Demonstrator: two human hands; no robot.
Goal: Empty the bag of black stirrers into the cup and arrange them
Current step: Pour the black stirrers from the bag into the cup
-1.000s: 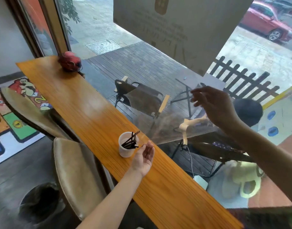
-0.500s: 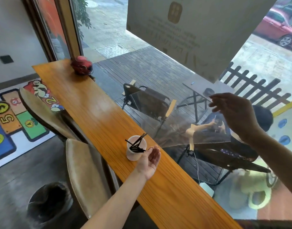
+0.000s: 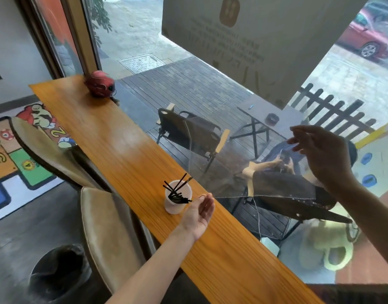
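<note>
Black stirrers (image 3: 176,193) lie jumbled in the pale cup (image 3: 177,199), some slanting up past the rim, some lying low across the mouth; none shows on the wooden counter (image 3: 127,150) around it; the cup stands near the counter's window edge, roughly midway along the visible board. Compared with half a second ago the heap looks much the same, so the pouring seems finished rather than under way; what has changed is the clear bag (image 3: 243,172), which now hangs wider and flatter, its lower edge level and apart from the cup, and no stirrer can be made out inside it, though the film is hard to read against the glass. The right hand (image 3: 320,154) pinches the bag's upper corner between thumb and fingertips, raised well above the counter; it sits a little higher than it did a moment before. The left hand (image 3: 200,212) rests just beside the cup on the near side, palm turned up and toward it, fingers together and gently cupped, gripping nothing; its pose has hardly altered. By this reading the emptying half of the task is probably done, and the arranging remains: the sticks splay at odd angles and would need gathering upright. At the counter's far end sits a red helmet-like object (image 3: 100,86), well apart; a padded stool (image 3: 105,227) stands below the near edge.
</note>
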